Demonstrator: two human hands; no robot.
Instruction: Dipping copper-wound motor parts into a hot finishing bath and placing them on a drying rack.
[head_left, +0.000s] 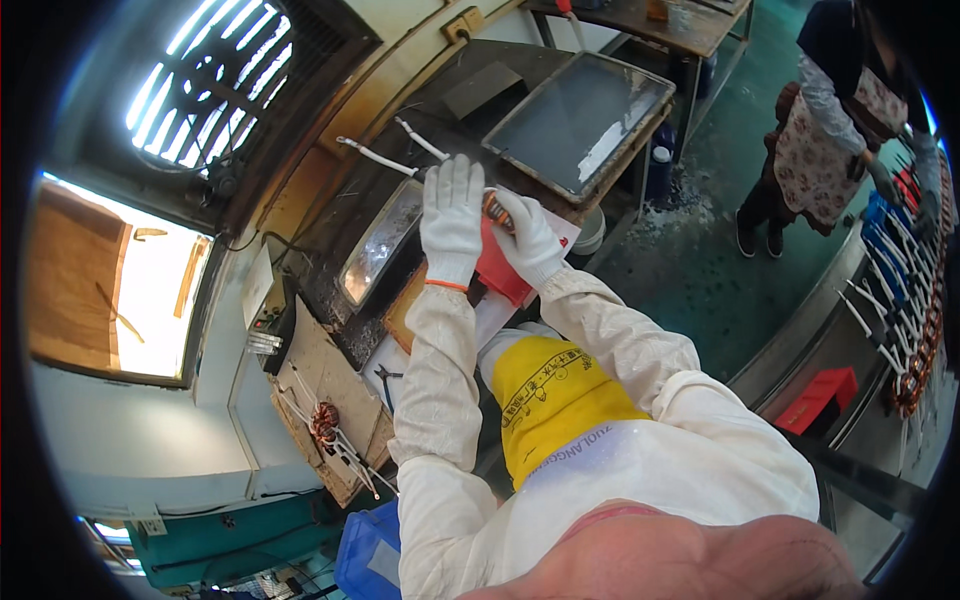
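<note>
Looking down, I see a small orange-and-dark part with white sleeved leads running off up-left across the dark worktop. It sits just above a red tray, between my two white-gloved hands. My left hand lies flat, fingers stretched out and together, palm down, its fingertips at the leads; it grips nothing that I can see. My right hand is curled around the orange part, pinching it from the right. Both forearms reach forward in white sleeves, nearly parallel.
</note>
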